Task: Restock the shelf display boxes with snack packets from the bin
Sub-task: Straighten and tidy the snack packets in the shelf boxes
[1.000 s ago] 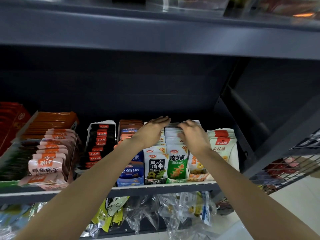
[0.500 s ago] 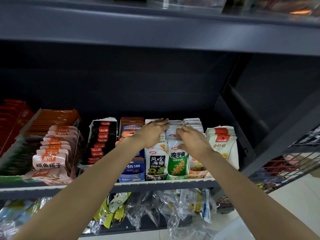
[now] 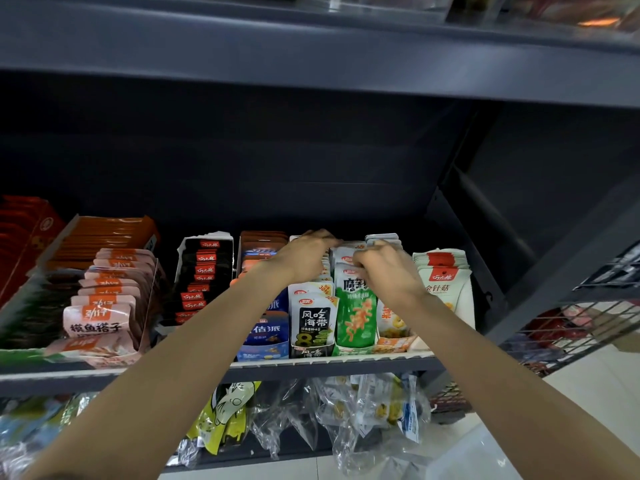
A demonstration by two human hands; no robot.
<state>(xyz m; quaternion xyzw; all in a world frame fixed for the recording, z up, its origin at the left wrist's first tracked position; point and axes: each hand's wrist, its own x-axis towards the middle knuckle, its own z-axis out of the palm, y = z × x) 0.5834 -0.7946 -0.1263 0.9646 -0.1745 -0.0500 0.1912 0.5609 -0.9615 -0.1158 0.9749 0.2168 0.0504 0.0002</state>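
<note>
- Far left of shelf (image 3: 311, 367): red box (image 3: 24, 233), partly cut off by the frame edge; packets inside not countable.
- Next: orange box (image 3: 104, 237) behind a row of pink-and-orange packets (image 3: 100, 315); about seven fronts show, blurred. Looks full.
- Black packets with red labels (image 3: 201, 282) in a white display box, roughly eight labels visible, row reaches the front. Judged stocked.
- Blue packets (image 3: 266, 332): two fronts show, brown ones stacked behind; left forearm hides the rest.
- Left hand (image 3: 304, 256): fingers stretched fairly flat over the tops of the seaweed packets (image 3: 313, 318), pressing or steadying them. Grip not closed round anything visible.
- Green packets (image 3: 356, 313): one full front plus white tops behind.
- Right hand (image 3: 384, 268): fingers curled down onto the green row's top edges; seems to pinch a packet, but fingertips are hidden, so can't tell.
- Orange-yellow packets (image 3: 393, 320): one front seen, mostly behind right wrist.
- White mushroom packets (image 3: 443, 282), thick stack, too tight to count.
- Wire bin (image 3: 581, 323) far right, red packets inside.
- Progress, judged: most rows full; middle rows being tidied or topped up. Stock left in the bin, so more to load.
</note>
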